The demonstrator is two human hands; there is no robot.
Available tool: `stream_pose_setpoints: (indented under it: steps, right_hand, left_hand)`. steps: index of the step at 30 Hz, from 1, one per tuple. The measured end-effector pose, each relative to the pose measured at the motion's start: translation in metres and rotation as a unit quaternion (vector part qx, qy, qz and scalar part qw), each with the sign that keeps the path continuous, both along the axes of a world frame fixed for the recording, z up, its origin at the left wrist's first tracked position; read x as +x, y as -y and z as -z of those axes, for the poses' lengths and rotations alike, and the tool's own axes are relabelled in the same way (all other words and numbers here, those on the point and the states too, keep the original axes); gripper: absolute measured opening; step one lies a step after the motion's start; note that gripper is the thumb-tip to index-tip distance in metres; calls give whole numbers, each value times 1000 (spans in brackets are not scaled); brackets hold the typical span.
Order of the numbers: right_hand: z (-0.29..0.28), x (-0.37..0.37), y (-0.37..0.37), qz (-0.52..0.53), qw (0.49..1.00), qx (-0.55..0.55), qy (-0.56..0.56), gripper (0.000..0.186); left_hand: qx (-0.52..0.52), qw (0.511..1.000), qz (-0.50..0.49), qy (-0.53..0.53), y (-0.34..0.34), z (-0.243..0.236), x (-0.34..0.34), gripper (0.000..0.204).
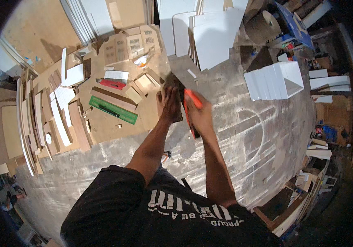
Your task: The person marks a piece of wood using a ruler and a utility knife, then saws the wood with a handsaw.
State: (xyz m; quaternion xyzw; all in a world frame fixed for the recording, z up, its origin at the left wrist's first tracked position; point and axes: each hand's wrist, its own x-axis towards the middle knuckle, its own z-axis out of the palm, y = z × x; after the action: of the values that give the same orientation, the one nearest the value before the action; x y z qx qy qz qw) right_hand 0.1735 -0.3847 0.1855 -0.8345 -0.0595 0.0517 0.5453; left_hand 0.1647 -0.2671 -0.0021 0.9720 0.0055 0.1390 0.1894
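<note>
My left hand (168,102) bears down at the right edge of the workbench, its fingers bent over a dark piece of wood (178,117). Close beside it, my right hand (200,112) is closed round an orange-and-black hand tool (187,117), slightly blurred; my fist hides much of it, so its kind is unclear. Left of my hands on the bench lie small pale wood blocks (147,83), a wood strip (114,99), a green rectangular tool with a black middle (112,110) and a red tool (110,83) beside a white card.
Wood strips and boards (38,107) crowd the bench's left side. White panels (213,39) lean at the far side. On the right stand a white box-like stack (273,81), a large roll (263,26) and cluttered shelving (328,82). Worn floor (242,140) spreads below.
</note>
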Motion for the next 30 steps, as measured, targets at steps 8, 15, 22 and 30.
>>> stream_pose_setpoints:
  steps: [8,15,22,30]
  right_hand:
    - [20,5,0,-24,999,22,-29,47]
    - [18,16,-3,-6,998,4,-55,43]
    - [35,25,3,-4,1000,9,26,41]
    - [7,-13,13,16,992,50,-114,46]
  left_hand:
    - [-46,998,-29,21,-9,3,3,47]
    - [-51,998,-26,1,4,1,5,52]
    - [-24,999,7,-31,11,-16,7,51]
    - [-66,997,-20,17,-4,0,2,47]
